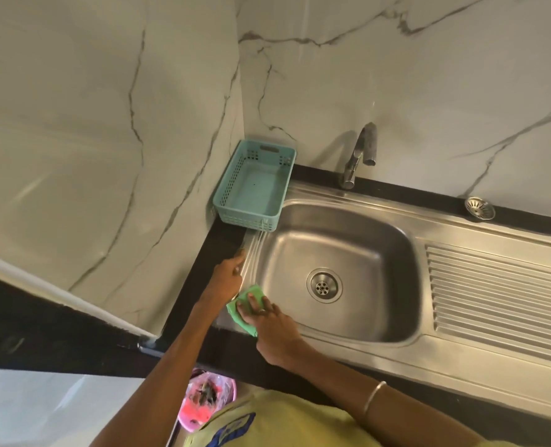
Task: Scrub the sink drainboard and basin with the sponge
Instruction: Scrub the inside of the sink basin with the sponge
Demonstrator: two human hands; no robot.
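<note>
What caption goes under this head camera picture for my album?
Right hand presses a green sponge on the sink rim; left hand rests beside it.

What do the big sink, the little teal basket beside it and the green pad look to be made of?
The silvery sink basin looks like brushed stainless steel, with soft grey reflections. The teal perforated basket seems moulded plastic, matte with grid holes. The green scrub pad under the right hand looks like soft foam or fibre, though it is hard to tell.

We see a black counter (200,279) that carries a steel sink (461,359). A teal basket (255,185) stands in its far left corner, and a strainer (479,207) lies at the far edge.
</note>
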